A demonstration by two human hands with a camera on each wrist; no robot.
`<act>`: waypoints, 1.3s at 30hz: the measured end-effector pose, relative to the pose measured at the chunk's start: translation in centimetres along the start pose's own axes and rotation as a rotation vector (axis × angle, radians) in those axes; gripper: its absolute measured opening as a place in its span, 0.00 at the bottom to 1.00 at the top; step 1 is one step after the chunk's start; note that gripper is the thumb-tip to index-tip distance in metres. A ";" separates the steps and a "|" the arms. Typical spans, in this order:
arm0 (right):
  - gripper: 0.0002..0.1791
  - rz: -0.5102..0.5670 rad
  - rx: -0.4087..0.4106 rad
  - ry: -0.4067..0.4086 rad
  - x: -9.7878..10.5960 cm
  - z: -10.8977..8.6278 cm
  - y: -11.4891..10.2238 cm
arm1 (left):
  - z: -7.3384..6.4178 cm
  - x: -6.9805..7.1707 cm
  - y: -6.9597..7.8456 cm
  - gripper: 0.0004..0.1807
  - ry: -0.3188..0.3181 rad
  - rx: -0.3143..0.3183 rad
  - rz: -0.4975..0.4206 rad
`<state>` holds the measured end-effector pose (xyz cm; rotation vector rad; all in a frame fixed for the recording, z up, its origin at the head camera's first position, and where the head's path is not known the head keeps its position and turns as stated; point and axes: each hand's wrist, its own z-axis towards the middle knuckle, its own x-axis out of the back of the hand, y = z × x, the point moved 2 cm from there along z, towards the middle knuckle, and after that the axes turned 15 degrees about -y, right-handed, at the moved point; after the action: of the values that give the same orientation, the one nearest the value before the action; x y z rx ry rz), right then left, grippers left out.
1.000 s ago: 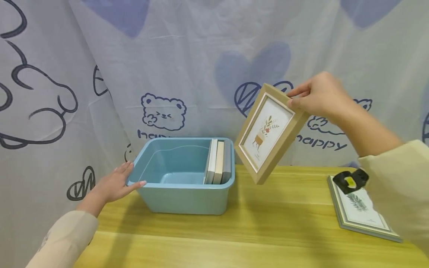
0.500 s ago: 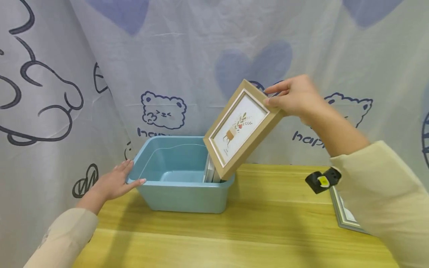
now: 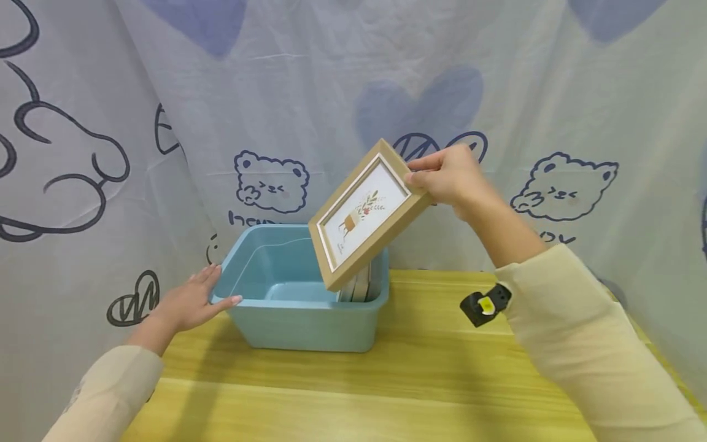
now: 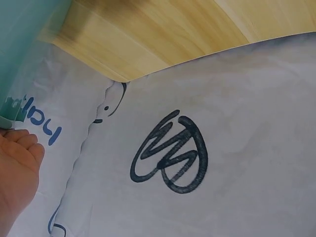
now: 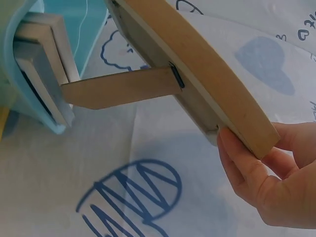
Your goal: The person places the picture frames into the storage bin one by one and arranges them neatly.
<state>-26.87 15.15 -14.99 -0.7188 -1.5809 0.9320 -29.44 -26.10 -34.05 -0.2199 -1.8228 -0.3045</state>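
A tan picture frame (image 3: 361, 215) with a plant drawing hangs tilted over the right half of a light blue plastic bin (image 3: 309, 325). My right hand (image 3: 450, 178) pinches its upper right corner, thumb on the front. Seen from the right wrist, the frame's stand (image 5: 123, 88) sticks out from its back. Several frames (image 5: 42, 64) stand on edge against the bin's right wall, partly hidden by the held one in the head view. My left hand (image 3: 188, 304) rests on the bin's left rim, fingers extended and thumb along the front edge.
The bin stands on a yellow wood-grain table (image 3: 420, 368). Behind and to the left hangs a pale curtain (image 3: 331, 110) printed with bears and hearts. A black strap piece (image 3: 486, 305) is attached at my right sleeve (image 3: 574, 319).
My right hand has carried the tan frame leftward from beside the bin to above it, tilting it further. The left hand has stayed on the rim. The frame lying at right is no longer visible.
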 end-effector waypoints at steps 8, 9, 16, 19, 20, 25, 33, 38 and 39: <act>0.20 0.114 0.026 0.037 -1.5 1.2 0.1 | -0.2 0.0 0.1 0.49 0.015 -0.010 -0.026; 0.20 0.124 0.032 0.044 -1.6 1.4 0.0 | -0.3 0.0 0.1 0.49 0.013 -0.008 -0.026; 0.19 0.186 0.057 0.078 -2.8 2.1 -0.5 | -0.2 0.0 0.2 0.49 0.005 0.004 -0.021; 0.19 0.188 0.058 0.072 -3.4 2.4 -0.6 | -0.2 0.0 0.1 0.49 0.007 0.006 -0.012; 0.19 0.182 0.056 0.071 -3.6 2.5 -0.5 | -0.1 0.0 0.1 0.49 0.008 0.005 -0.010; 0.19 0.157 0.052 0.073 -4.9 3.2 0.2 | -0.1 -0.2 0.2 0.49 0.011 0.002 -0.005; 0.18 0.160 0.019 0.125 -6.9 4.1 2.4 | 0.0 -0.2 0.1 0.50 0.002 0.007 -0.013; 0.18 0.135 0.008 0.158 -8.0 4.5 3.8 | 0.1 -0.1 0.0 0.50 0.000 0.006 -0.014; 0.18 0.129 0.009 0.165 -8.3 4.6 4.0 | 0.1 -0.1 0.0 0.50 -0.002 0.006 -0.014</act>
<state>-29.77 9.33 -22.91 -0.8773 -1.3974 0.9481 -29.51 -26.03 -34.19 -0.2029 -1.8273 -0.3090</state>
